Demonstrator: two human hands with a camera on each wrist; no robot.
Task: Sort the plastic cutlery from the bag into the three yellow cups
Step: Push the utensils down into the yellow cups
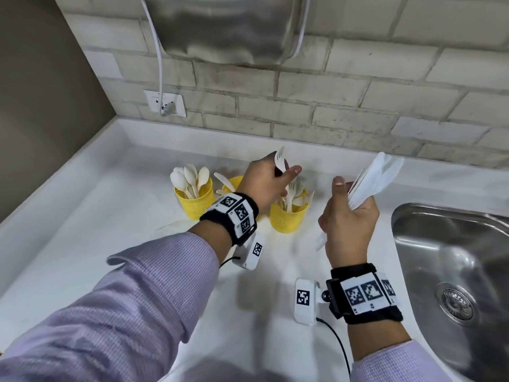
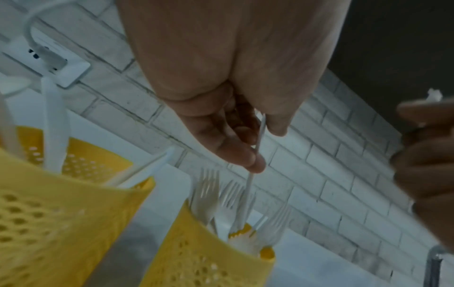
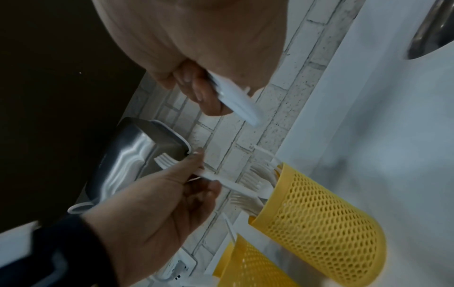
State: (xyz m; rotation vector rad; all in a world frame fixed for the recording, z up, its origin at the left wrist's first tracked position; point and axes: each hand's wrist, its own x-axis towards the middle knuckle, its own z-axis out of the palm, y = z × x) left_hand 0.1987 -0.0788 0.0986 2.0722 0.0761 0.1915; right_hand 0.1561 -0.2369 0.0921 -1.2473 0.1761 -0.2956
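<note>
Much of the sorting appears done. In the head view three yellow cups are lined up at mid-frame on the white counter [image 1: 82, 221]: the spoon cup [image 1: 196, 201] at centre left is filled with spoon bowls, the middle cup [image 1: 232, 182] is largely hidden behind the left wrist with what look like knives showing in it, and the fork cup [image 1: 287, 217] at centre holds several forks. A single white fork [image 1: 280, 159] is pinched between thumb and fingers of the left hand [image 1: 265, 183], tines up, directly above the fork cup; in the left wrist view its handle is seen reaching down among the forks already there, so this piece is judged to be about to be released. A bundle of white cutlery [image 1: 377, 175], blades fanned toward the upper right of the frame, is gripped in the curled right hand [image 1: 351, 224], held right of the cups and left of the steel sink [image 1: 451, 260]. That bundle is what remains to be sorted. A flat translucent thing in front of the cups may be the bag, but it cannot be identified with certainty.
</note>
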